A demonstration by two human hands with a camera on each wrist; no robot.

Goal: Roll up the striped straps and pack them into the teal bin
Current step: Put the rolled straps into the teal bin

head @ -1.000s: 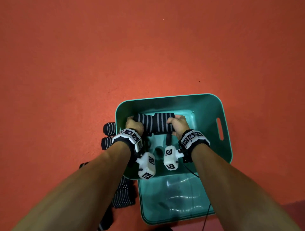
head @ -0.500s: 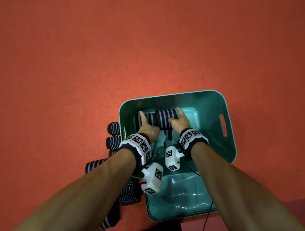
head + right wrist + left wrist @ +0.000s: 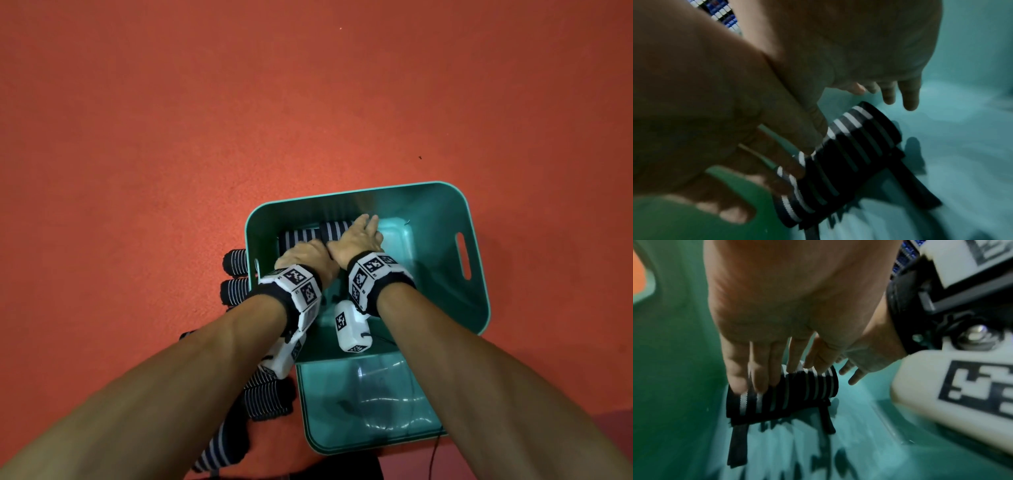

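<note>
So far only one bundle looks packed. The left hand [image 3: 777, 308] reaches down inside the bin [image 3: 442, 202], its fingers [image 3: 764, 369] straight and laid along the top of a rolled strap [image 3: 785, 395], pressing it rather than closing round it. The right hand [image 3: 359, 240] is just beside it, wrist against wrist in the head view; its fingers [image 3: 910, 95] are spread and loose, and they hover past the far end of the roll, apart from it in the right wrist view.

The rolled strap lies on the bin's floor at the far left corner, close to the left wall. In the head view it reads as two striped rolls end to end, but the wrist views are too blurred to say if it is one roll or two. Thin black tails [image 3: 737, 444] trail from it across the bin floor.

Outside the bin, just beside its left wall, two more rolled straps [image 3: 236, 262] lie on the red floor [image 3: 239, 102]. Nearer the person, still left of the bin, further striped straps [image 3: 267, 397] lie in a heap, at least one of them loose and unrolled.

My judgement: the task is at an early stage. One placing is being finished; the rolled ones beside the bin need lifting in, and the heap needs rolling first.
</note>
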